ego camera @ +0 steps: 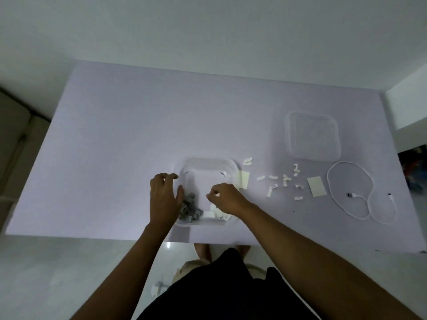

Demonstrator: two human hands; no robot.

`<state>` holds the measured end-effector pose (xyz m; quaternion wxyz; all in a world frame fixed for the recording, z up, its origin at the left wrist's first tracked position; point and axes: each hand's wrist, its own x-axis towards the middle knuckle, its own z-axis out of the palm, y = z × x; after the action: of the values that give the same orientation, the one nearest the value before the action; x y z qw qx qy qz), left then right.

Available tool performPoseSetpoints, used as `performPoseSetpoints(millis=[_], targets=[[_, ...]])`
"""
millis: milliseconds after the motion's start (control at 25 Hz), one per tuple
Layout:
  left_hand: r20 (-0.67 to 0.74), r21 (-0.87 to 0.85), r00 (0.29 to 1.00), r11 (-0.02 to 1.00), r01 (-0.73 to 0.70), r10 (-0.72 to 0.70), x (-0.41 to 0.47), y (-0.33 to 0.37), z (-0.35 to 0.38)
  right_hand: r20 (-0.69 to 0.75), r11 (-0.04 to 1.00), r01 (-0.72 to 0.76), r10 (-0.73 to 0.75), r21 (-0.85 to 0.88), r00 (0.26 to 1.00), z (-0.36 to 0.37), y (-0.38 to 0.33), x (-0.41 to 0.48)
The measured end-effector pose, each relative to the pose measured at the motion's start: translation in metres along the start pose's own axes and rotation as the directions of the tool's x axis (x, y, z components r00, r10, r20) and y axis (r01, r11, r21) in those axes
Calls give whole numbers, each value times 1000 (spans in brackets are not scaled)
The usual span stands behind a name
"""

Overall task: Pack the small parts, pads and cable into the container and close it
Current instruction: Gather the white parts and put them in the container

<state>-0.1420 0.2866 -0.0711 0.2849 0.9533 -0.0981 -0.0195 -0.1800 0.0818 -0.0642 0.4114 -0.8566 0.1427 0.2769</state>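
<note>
Clear plastic container [209,161] part-filled; left hand [163,197] rests on it; right hand [227,199] apparently pinches small white part [217,194]; scattered parts [286,180], cream pads [316,186], white cable [351,195], clear lid [313,137] pending.

No readable text, labels or numbers

Tabletop [138,135] pale lilac, plain. Container [209,168] clear plastic; lid [313,138] clear too. Small parts inside: grey pile [190,210], white pile [216,213]. Loose clips [286,180] white. Pads [316,185] cream, perhaps off-white in dim light. Cable [351,179] white. Garment [219,292] black.
</note>
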Motion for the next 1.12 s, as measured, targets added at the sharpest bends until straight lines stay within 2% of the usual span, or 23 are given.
performPoseSetpoints(millis=[120,240,440,720,840,920,1000,1120], targets=[[129,-101,976,977,189,-176,8,-17,7,53,963,11,3,-271,999,22,7,2],[225,-158,945,948,277,-239,4,-23,24,2,907,52,-56,-418,998,34,10,-2],[163,-182,949,937,297,-269,-1,-25,36,-77,844,93,-156,-528,985,32,14,3],[168,-185,946,934,305,-275,-1,-26,39,69,829,60,-26,-557,997,36,17,12],[195,-186,932,922,339,-304,1,-24,36,69,846,58,-25,-530,997,33,17,8],[150,-162,930,919,359,-337,6,-16,31,24,882,80,-78,-465,997,26,18,3],[25,-116,951,944,309,-309,14,-3,22,-91,924,122,-165,-362,982,17,16,-3],[-82,-106,988,987,124,-133,32,37,16,-351,976,188,-215,-111,911,-6,25,-15]])
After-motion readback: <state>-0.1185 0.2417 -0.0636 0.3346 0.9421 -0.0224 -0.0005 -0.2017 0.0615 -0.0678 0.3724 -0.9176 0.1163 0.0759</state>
